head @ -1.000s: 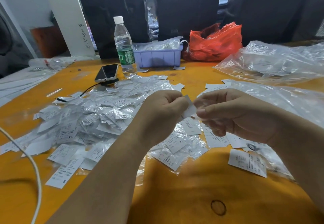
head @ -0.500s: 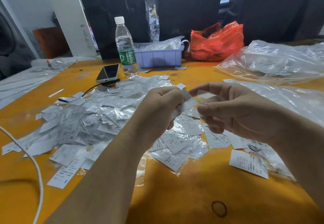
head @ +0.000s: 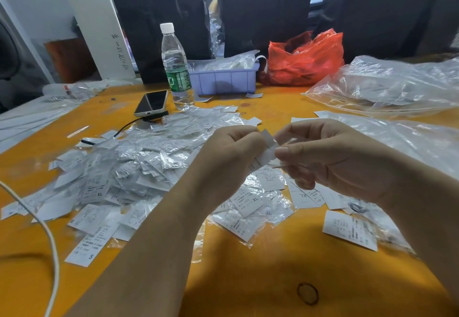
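Orange tabletop (head: 248,279) bare at 6 o'clock; just above it, dead centre and off the surface, the left hand (head: 231,157) curls its fingers round a small white paper size label (head: 267,148), and the right hand (head: 330,160) pinches the label's free end, thumb to forefinger, maybe with a clear film sleeve, hard to tell. Best bet: left grips firm, label flat, right slides straight, no creasing. Likely drop spot is the heap of bagged white labels (head: 139,167) at 9 o'clock, short of the clear plastic water bottle (head: 176,68) at 11.

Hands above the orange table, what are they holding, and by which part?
A small white paper tag: the left hand pinches its left end, the right hand its right end, between thumb and forefinger.
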